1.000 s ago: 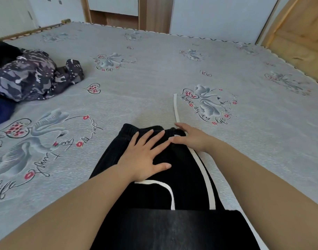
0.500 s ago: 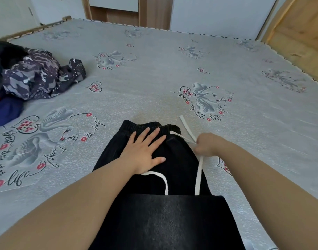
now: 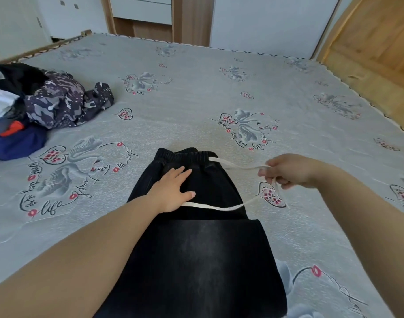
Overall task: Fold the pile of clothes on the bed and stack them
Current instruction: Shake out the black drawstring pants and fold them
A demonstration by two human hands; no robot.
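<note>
Far to your left, the unfolded pile of clothes waits on the bed, well apart from your work. Nearer, the black trousers lie flat in front of you — your left hand presses down with fingers spread, likely to keep the waistband from shifting. To the right, your right hand pinches the white drawstring, lifted off the fabric — probably to tuck it out of the fold's way.

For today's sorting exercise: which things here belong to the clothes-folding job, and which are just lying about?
Part of the job:
black trousers
white drawstring, pinched by the right hand
left hand, flat on the trousers
pile of clothes
bed

Just there:
white cabinet
wooden door
</note>
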